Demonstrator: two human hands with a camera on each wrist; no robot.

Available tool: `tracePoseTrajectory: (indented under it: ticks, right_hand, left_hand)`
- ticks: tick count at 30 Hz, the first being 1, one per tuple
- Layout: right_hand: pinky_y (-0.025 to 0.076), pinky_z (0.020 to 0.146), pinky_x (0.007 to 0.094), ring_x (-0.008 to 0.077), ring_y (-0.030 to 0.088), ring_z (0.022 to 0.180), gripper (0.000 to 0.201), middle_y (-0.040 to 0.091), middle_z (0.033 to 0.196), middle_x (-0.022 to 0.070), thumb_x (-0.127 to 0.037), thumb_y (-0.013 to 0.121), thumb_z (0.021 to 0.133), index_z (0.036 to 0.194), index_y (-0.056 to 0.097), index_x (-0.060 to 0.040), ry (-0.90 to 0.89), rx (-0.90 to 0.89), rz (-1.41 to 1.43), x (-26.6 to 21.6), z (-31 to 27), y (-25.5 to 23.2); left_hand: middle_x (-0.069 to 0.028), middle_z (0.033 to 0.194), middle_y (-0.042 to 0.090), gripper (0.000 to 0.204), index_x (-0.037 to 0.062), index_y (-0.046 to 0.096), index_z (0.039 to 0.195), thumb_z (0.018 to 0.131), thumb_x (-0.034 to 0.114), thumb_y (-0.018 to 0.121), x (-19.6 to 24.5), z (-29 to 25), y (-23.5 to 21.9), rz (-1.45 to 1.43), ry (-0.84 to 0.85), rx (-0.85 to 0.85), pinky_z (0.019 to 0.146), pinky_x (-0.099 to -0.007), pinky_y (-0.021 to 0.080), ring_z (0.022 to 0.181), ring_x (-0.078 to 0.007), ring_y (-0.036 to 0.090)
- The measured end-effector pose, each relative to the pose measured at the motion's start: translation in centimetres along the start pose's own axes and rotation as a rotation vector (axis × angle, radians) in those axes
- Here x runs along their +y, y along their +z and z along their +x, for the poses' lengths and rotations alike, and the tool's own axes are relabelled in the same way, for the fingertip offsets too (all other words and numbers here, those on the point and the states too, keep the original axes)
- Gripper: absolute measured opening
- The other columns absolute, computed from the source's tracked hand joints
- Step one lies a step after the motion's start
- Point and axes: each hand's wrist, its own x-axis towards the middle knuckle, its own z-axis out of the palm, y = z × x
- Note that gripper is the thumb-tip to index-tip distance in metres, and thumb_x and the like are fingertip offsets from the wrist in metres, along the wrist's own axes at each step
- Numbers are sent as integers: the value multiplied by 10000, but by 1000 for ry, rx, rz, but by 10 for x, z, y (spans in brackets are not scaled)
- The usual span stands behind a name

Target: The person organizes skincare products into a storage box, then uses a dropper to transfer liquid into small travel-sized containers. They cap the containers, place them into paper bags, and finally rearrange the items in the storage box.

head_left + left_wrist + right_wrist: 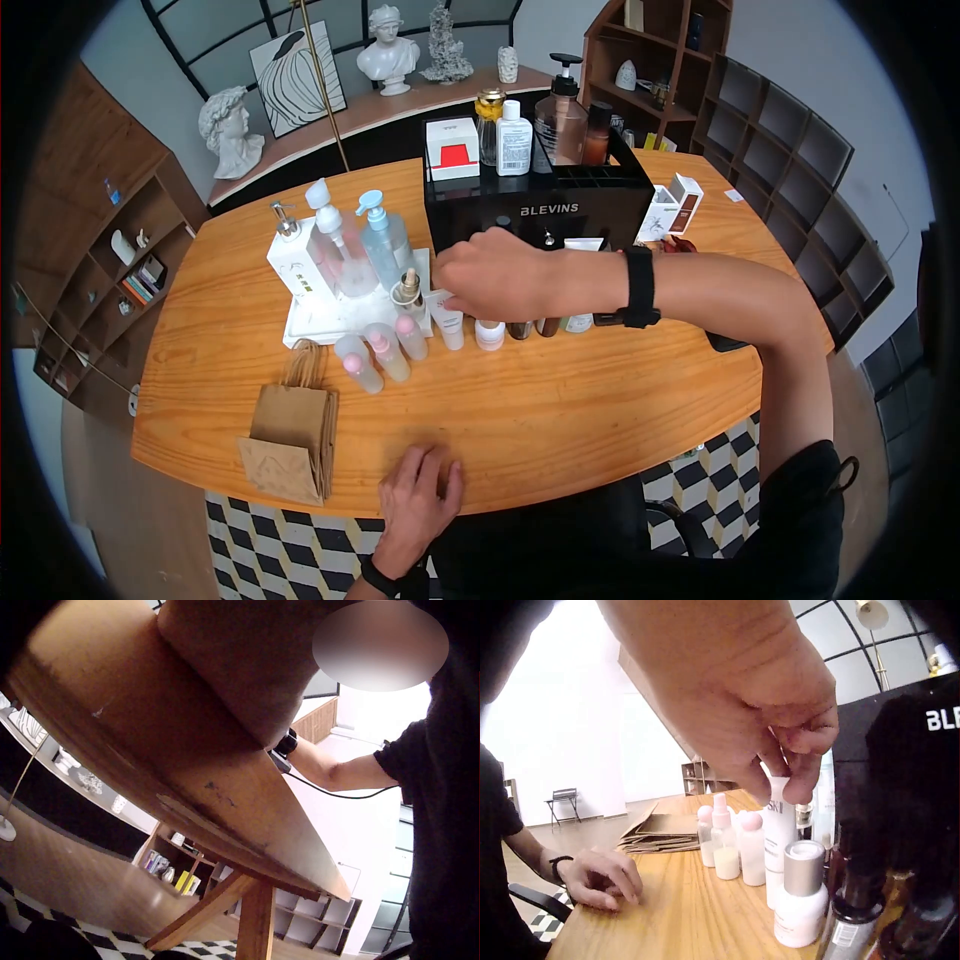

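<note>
My right hand [495, 275] reaches across to the row of cosmetics in front of the black box. Its thumb and fingers pinch the top of a white squeeze tube [779, 832], which stands upright in the right wrist view. Right beside the tube is a white bottle with a silver cap [801, 911]. Several small clear bottles with pink caps [385, 352] stand to the tube's left. My left hand [418, 500] rests on the near edge of the table, fingers loosely bent, holding nothing.
A black organizer box [535, 215] with bottles on top stands at the back. Left of it, a white tray [305, 328] carries pump bottles. Folded brown paper bags [290, 440] lie at the front left. Small boxes [672, 210] stand to the box's right.
</note>
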Motion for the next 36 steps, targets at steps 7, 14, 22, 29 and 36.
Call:
tracePoseTrajectory:
  ticks: [7,14,22,29,36]
  right_hand:
    - [601,762,510,422,752,857,223,740,853,246,-194,708,900,903,751,24,10,216,158,9,-7,-33]
    - [594,780,478,407,734,748,349,724,782,253,-252,627,930,1021,748,62,191,782,317,54,-6,-112]
    - [566,985,532,438,713,1110,373,753,1153,248,-308,632,1019,1277,711,-51,401,505,50,113,39,-87]
    - [543,1051,537,429,674,1228,390,729,1279,219,-303,628,1041,1357,682,-81,438,398,101,134,70,-74]
    - [574,924,485,388,756,1000,330,790,1007,203,-284,648,1045,1232,724,-24,384,528,17,142,79,-65]
  left_hand:
    - [-120,986,684,169,31,729,999,861,96,801,-3,0,4,2,11,26,626,-401,580,738,-324,711]
    - [-130,985,692,173,31,726,1008,875,110,804,0,0,1,-16,-14,-4,619,-400,574,728,-324,706]
    - [-125,972,685,171,26,724,997,867,105,803,1,2,0,2,8,18,617,-399,574,722,-320,704]
    - [-120,974,686,166,40,732,994,860,106,805,-1,0,2,7,16,53,627,-406,582,735,-322,711]
    - [-122,962,686,174,36,736,1004,859,104,804,-1,0,2,-13,-14,23,635,-408,586,742,-326,719]
